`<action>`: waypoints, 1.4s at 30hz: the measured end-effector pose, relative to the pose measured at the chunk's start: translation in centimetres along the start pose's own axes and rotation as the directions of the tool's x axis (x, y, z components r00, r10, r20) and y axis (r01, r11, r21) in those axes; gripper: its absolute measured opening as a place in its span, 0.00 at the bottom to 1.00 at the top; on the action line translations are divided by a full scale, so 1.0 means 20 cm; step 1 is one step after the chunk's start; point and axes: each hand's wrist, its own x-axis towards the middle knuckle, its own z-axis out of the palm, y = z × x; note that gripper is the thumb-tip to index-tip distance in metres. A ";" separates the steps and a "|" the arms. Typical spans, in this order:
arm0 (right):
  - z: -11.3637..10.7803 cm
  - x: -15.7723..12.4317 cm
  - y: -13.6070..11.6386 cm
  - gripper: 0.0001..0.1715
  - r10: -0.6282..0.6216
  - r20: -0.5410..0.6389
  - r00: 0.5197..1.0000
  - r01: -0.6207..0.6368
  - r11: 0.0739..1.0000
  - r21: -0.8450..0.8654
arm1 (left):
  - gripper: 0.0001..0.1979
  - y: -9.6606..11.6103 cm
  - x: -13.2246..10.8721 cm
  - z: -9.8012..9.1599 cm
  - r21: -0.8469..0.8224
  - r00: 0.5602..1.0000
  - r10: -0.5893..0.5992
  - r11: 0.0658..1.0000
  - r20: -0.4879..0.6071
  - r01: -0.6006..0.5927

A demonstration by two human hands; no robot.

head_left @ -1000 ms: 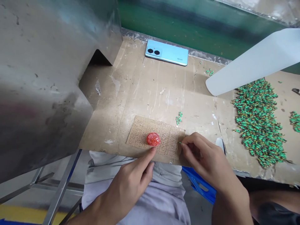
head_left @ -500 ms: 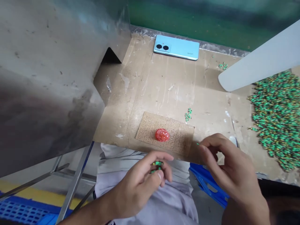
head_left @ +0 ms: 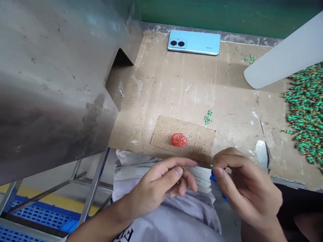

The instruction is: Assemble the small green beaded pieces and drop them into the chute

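Right hand (head_left: 246, 188) pinches 1 small green part (head_left: 211, 165) beside the cork pad (head_left: 198, 144).

Left to right, as I read it: left hand (head_left: 156, 191) half curled below the pad, any hold hidden, so I cannot tell; glossy red blob (head_left: 179, 140) on the pad, pale blue smartphone (head_left: 194, 42) far beyond; right hand nearly closed, thumb and forefinger on the part; heap of green parts (head_left: 306, 114) at far right.
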 end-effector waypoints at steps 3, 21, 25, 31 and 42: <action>0.02 -0.01 -0.01 0.11 0.036 -0.032 0.999 -0.034 0.997 0.064 | 0.15 0.00 0.01 0.00 -0.049 1.000 -0.006 0.999 -0.018 0.005; 0.06 0.00 -0.03 0.08 0.105 -0.031 0.994 -0.096 0.972 0.213 | 0.16 -0.01 0.03 -0.03 -0.040 0.999 0.039 0.998 0.002 -0.039; 0.07 0.01 -0.03 0.07 0.111 -0.025 0.993 -0.103 0.972 0.211 | 0.12 0.01 0.02 -0.03 -0.131 1.000 -0.008 0.991 0.001 0.008; 0.07 0.01 -0.06 0.07 0.103 -0.023 0.994 -0.096 0.970 0.222 | 0.13 0.02 0.02 -0.04 -0.013 0.995 0.050 0.999 -0.083 -0.051; 0.11 0.02 -0.09 0.07 0.124 0.167 0.978 -0.156 0.968 0.196 | 0.11 0.04 -0.02 0.00 0.497 0.907 0.383 0.830 -0.175 -0.255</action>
